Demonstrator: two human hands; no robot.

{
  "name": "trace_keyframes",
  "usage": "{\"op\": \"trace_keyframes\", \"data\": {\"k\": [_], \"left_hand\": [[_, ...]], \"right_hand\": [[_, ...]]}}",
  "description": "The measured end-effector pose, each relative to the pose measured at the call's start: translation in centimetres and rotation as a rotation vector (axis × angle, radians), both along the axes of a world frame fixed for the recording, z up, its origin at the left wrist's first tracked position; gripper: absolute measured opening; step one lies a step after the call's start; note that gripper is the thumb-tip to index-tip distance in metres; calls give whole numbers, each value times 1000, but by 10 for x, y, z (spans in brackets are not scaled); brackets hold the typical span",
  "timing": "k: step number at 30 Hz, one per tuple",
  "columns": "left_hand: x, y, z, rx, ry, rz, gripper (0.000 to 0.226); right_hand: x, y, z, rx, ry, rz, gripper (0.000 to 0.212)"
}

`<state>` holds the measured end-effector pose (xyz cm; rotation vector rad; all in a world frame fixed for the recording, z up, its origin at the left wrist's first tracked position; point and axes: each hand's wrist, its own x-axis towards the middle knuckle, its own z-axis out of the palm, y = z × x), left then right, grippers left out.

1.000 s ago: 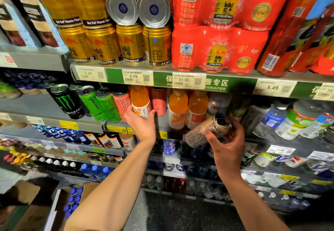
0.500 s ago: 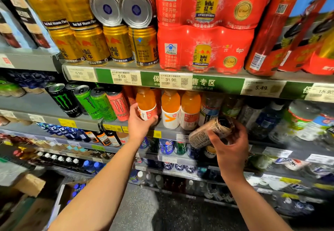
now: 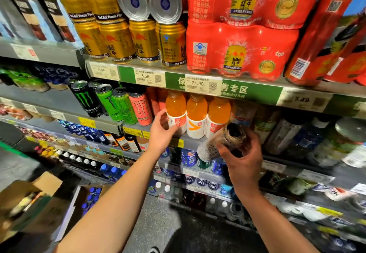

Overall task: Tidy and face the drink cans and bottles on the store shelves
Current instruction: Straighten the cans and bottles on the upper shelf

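Note:
Three orange drink bottles (image 3: 196,115) with white labels stand side by side at the front of the second shelf (image 3: 190,142). My left hand (image 3: 161,132) is wrapped around the lower part of the leftmost orange bottle (image 3: 175,110). My right hand (image 3: 242,158) holds a slim beige can (image 3: 219,143) tilted on its side, top pointing up and right, just in front of the shelf edge below the orange bottles. Left of the bottles stand black, green and pink Monster cans (image 3: 118,105).
Gold Red Bull cans (image 3: 144,39) and red multipacks (image 3: 240,48) fill the upper shelf. Clear and dark bottles (image 3: 287,134) stand right of the orange ones. Lower shelves hold blue cans and small bottles. Cardboard boxes (image 3: 39,199) sit on the floor at left.
The leftmost orange bottle has been pulled forward and right, next to the other two, with my left hand on it. My right hand keeps the beige can, lowered slightly.

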<state>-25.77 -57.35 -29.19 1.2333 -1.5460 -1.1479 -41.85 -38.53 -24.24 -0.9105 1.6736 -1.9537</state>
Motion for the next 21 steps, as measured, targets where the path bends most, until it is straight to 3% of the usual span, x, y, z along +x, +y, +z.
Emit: {"op": "trace_keyframes", "data": {"k": [7, 10, 14, 18, 21], "left_hand": [[68, -26, 16, -248, 15, 370, 24], [100, -47, 20, -320, 1, 456, 34], [134, -80, 19, -344, -64, 397, 52], [158, -108, 4, -448, -195, 318, 52], [161, -112, 15, -475, -145, 297, 52]], "right_hand": [[62, -48, 3, -11, 91, 4, 64], [99, -76, 7, -11, 114, -65, 65], [137, -111, 7, 8, 199, -154, 65], [158, -138, 4, 95, 223, -226, 68], [167, -158, 2, 116, 181, -206, 65]]}}
